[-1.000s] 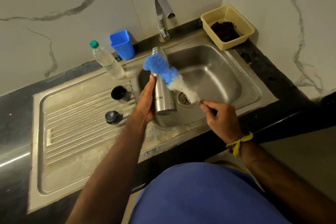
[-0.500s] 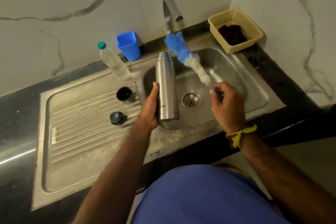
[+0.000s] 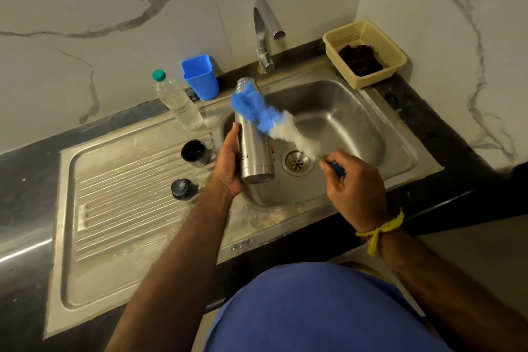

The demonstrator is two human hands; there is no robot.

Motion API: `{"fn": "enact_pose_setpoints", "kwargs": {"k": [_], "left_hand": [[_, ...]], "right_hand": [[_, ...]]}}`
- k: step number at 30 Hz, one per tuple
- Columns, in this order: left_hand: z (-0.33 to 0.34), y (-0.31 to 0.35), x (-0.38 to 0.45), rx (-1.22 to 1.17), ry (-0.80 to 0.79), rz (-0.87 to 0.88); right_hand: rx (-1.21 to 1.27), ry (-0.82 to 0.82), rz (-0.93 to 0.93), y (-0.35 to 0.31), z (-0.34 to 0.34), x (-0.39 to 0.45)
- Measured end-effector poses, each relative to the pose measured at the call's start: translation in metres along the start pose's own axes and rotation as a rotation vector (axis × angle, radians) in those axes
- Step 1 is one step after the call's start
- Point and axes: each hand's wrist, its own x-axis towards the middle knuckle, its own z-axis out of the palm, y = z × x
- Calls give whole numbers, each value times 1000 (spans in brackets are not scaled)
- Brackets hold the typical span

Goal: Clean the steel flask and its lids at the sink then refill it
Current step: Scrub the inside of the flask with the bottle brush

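— Flask (image 3: 253,148) first: where was it, and why held that way?

— Upright over the sink (image 3: 357,128), in the left hand (image 3: 228,168), whose fingers and thumb were wrapped round its lower body. I judge the low grip left the upper wall free for scrubbing and let any drips fall into the basin.

— And left of that hand?

— Two lids sat on the draining board (image 3: 114,208): a cup lid (image 3: 194,153) just beside the hand, open side up, and a stopper (image 3: 183,188) a little nearer the person. Beyond them stood a plastic water bottle (image 3: 177,103) and a blue cup (image 3: 201,77), probably parked out of the way of the wash.

— To the right of the flask?

— A bottle brush (image 3: 271,123), its blue bristles pressed against the flask's upper outside, near the neck, not in the mouth. The right hand (image 3: 354,186) pinched its blue handle with curled fingers, well right of the flask, slanting the brush across it.

— Water running?

— None visible from the tap (image 3: 265,28). Past the right hand, a basket (image 3: 394,66) held a dark cloth.
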Motion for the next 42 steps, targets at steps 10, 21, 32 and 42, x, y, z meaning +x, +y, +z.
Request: {"fn": "enact_pose_setpoints", "kwargs": {"k": [10,21,32,42], "left_hand": [[2,22,4,-21,18,40],[13,32,9,-75,-40,52],[9,5,-2,-25,41,39],[4,-16,-25,70,-26,13]], "right_hand": [[28,51,28,2,-1,-25],[105,5,-98,8,-4,-53],[106,28,-31,12,-7,-42],[83,61,14,6,-3,-29]]}}
